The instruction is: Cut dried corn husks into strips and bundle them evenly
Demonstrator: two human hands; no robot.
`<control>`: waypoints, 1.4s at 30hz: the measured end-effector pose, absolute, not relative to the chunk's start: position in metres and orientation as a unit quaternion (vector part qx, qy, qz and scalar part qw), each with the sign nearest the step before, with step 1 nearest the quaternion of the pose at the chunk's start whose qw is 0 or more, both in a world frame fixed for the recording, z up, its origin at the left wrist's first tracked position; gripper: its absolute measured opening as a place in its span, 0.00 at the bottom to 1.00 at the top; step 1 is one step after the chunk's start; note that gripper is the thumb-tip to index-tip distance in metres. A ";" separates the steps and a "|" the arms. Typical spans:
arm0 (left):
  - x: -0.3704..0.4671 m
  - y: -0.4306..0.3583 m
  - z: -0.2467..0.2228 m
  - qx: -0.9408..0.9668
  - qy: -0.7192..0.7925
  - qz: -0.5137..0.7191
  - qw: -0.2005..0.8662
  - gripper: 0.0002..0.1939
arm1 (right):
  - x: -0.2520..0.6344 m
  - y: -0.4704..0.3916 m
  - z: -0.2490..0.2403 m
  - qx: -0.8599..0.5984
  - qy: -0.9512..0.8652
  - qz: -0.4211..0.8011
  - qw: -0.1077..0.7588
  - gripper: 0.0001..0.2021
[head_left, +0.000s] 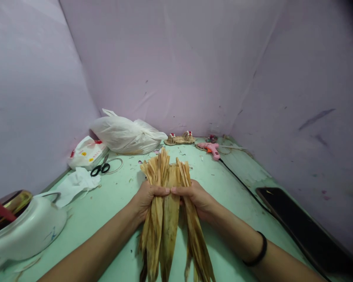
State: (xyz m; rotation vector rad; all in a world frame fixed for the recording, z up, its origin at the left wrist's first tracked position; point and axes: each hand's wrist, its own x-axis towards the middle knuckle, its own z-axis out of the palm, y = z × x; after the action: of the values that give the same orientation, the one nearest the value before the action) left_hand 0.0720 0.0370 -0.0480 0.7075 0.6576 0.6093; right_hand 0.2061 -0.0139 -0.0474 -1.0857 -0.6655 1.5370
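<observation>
Both hands grip a bundle of dried corn husks [171,219] at about its middle, over the near part of the table. My left hand [148,196] is closed around the left strips, its thumb laid across the front. From the other side my right hand [196,197] closes on the right strips, and the two thumb tips nearly meet over a broad central strip. Gathered, pleated ends point away from me, while long loose ends hang toward me and fan apart. The fingers behind the husks are mostly hidden.
Left: a white pot [32,231], crumpled tissue [78,184], black-handled scissors [100,169], a tissue pack [88,152] and a white plastic bag [129,135]. Behind: a woven piece [179,140] with red-and-white flowers. Right: a pink glue gun [210,149], its black cord, and a dark phone-like slab [300,231]. Walls enclose the table.
</observation>
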 end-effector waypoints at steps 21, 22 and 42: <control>0.073 0.036 -0.043 0.314 0.341 0.326 0.824 0.31 | 0.210 -0.007 -0.058 -0.511 -0.289 0.605 0.537 0.14; 0.073 0.037 -0.044 0.314 0.348 0.332 0.818 0.30 | 0.210 -0.007 -0.057 -0.523 -0.292 0.584 0.548 0.15; 0.072 0.041 -0.048 0.324 0.362 0.372 0.791 0.19 | 0.207 -0.009 -0.052 -0.561 -0.330 0.486 0.583 0.11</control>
State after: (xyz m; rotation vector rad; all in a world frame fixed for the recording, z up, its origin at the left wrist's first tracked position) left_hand 0.0723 0.0405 -0.0482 0.6962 0.7781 0.8000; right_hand 0.2069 -0.0094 -0.0516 -1.3097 -0.7707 1.1352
